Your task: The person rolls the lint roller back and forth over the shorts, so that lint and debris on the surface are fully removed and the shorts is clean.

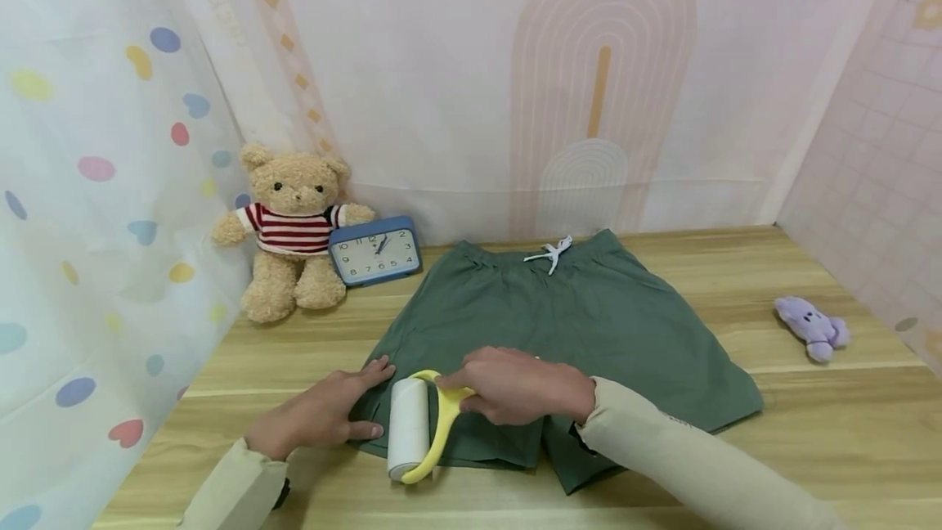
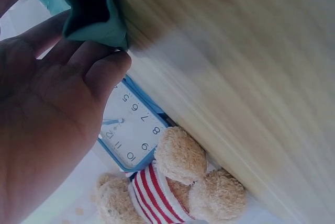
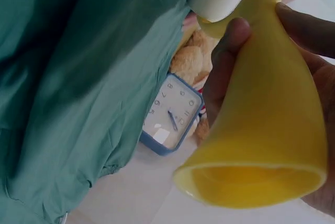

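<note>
Green shorts (image 1: pixel 589 350) lie spread on the wooden table, a white drawstring bow (image 1: pixel 550 254) at the waistband. My right hand (image 1: pixel 511 387) grips the yellow handle of a lint roller (image 1: pixel 409 428). Its white cylinder lies over the lower left leg of the shorts. In the right wrist view the handle (image 3: pixel 261 119) flares to a hollow end, thumb and fingers around it. Just left of the roller, my left hand (image 1: pixel 324 407) rests on the outer edge of that leg, fingers extended. In the left wrist view its fingers (image 2: pixel 107 72) touch the raised green hem (image 2: pixel 102 30).
At the back left a teddy bear (image 1: pixel 294 231) in a striped shirt sits beside a blue clock (image 1: pixel 375 252). A small purple plush toy (image 1: pixel 812 327) lies on the right part of the table (image 1: pixel 832 432). Printed curtains (image 1: pixel 434 88) hang behind and at the sides.
</note>
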Tool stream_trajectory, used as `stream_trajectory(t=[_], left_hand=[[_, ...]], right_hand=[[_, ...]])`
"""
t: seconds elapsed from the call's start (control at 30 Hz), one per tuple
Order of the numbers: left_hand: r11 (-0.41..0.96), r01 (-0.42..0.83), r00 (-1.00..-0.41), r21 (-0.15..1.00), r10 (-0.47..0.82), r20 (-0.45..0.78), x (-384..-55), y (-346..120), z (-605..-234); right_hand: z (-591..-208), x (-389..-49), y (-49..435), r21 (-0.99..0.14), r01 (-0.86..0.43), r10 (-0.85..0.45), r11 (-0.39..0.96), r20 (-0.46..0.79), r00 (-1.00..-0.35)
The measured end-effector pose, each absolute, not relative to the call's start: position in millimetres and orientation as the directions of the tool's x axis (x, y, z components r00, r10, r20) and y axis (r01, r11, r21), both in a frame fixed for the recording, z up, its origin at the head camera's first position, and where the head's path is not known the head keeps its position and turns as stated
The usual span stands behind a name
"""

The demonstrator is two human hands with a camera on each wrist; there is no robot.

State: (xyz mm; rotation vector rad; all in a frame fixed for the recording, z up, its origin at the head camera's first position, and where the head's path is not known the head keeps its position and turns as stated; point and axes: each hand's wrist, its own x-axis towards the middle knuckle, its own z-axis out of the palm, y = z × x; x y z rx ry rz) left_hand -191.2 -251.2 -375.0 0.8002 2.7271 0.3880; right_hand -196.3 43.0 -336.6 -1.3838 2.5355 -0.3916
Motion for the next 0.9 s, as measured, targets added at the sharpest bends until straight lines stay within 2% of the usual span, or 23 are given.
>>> stream_trajectory(t=[0.37,0.7,0.9], left_hand=[[0.819,0.481,-0.816,0.311,0.548,-0.182,-188.3,-250.1,-374.1],[0.818,0.475,-0.816,0.324,0.547,-0.187,-186.3,-249.2,-374.8],[0.818,0.474,-0.815,0.327,0.548,-0.190,-187.7,-250.6,-373.8]], right_hand=[[-337.1,-197.3,67.0,-0.480,-0.738,-0.866,0.473,-0.098,-0.491],[-338.7,-196.5,131.7,-0.538,-0.688,-0.842,0.487,-0.081,-0.533],[-334.5,-193.3,170.4,-0.530,-0.684,-0.828,0.500,-0.062,-0.557]])
